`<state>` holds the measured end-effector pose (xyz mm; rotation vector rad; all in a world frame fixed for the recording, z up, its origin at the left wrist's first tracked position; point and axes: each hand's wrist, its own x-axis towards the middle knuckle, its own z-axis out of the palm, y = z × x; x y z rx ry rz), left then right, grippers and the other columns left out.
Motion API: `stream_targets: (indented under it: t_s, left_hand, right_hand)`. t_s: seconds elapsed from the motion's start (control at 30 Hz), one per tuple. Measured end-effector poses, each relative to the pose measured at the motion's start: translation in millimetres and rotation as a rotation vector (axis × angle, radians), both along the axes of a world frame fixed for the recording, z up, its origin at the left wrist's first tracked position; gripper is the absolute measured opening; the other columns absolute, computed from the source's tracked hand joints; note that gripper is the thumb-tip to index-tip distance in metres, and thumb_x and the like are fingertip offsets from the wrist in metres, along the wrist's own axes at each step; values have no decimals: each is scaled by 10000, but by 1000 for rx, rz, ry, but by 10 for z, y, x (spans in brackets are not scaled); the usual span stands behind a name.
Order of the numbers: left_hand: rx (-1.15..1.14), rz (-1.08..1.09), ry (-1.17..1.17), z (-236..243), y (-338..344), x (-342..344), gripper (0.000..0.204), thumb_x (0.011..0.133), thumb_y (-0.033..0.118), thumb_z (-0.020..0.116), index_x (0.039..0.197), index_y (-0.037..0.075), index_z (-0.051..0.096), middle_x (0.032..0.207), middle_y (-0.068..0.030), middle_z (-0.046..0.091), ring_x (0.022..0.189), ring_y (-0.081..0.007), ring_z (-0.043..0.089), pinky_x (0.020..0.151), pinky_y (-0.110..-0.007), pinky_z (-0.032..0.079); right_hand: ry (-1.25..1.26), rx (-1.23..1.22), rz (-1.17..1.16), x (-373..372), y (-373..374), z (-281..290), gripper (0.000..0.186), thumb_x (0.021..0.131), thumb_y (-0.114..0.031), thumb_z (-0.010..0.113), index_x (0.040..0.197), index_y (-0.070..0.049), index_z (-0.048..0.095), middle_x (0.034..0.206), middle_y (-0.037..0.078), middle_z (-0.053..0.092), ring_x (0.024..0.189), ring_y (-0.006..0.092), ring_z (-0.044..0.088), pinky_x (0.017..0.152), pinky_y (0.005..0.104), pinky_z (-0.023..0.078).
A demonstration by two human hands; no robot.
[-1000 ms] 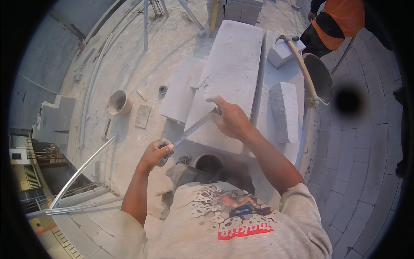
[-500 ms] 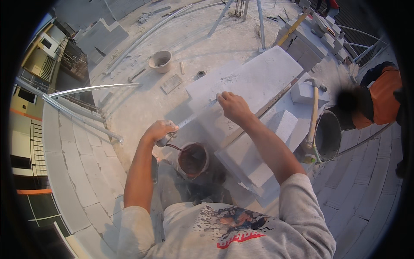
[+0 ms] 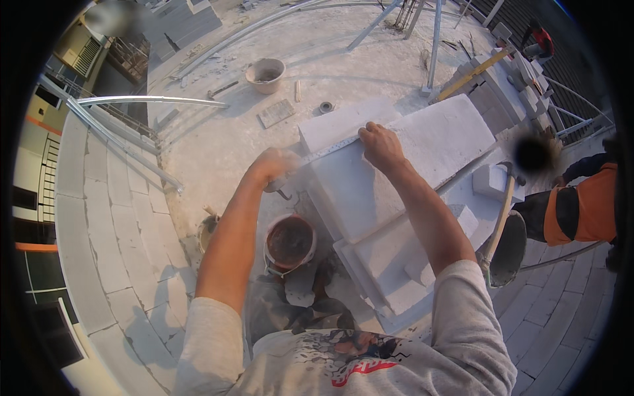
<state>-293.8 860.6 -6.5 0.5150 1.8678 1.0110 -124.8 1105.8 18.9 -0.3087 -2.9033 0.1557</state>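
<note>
A white measuring tape blade [image 3: 330, 150] stretches between my two hands, across the near-left end of a large pale block [image 3: 439, 132]. My left hand [image 3: 274, 165] is closed around the tape measure's case, mostly covered by the fingers, just off the block's left side. A small dark curved piece sticks out beneath that hand. On the block's top my right hand [image 3: 382, 145] pinches the blade near its end, fingertips down close to the surface. Another pale block [image 3: 347, 119] lies beyond the blade. More pale blocks and cut pieces [image 3: 389, 264] sit lower, nearer me.
Below my left hand stands a dirty bucket [image 3: 290, 243]; another bucket [image 3: 266, 76] is farther off. A hammer [image 3: 500, 218] leans by a dark bucket [image 3: 508, 251] at right, near a person in orange [image 3: 578, 211]. Block walls [image 3: 99, 218] curve along the left. Metal poles [image 3: 432, 53] stand ahead.
Both hands have moved forward over the block, the left one rising away from the bucket. The tape blade now lies flatter across the block's end. The view has shifted.
</note>
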Motion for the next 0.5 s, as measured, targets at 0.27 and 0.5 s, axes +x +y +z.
stream_targets:
  t_s: [0.27,0.5]
  left_hand:
    - [-53,-188,303,174,247,165,146,823,122,659,928,22,648,773,-62,667,686,-128,592,639,-273,450]
    - [-52,-277,433,137,275,141,109,817,109,654,877,17,648,773,-69,672,706,-142,602,652,-296,461]
  right_hand:
    - [94,-57,185,54,-160,30,111,724,0,585,816,-38,636,883,95,593,908,265,603,782,362,522]
    - [52,-83,233,-81,-329,23,114,764,-7,564,841,-41,640,912,98,593,916,260,600,780,353,524]
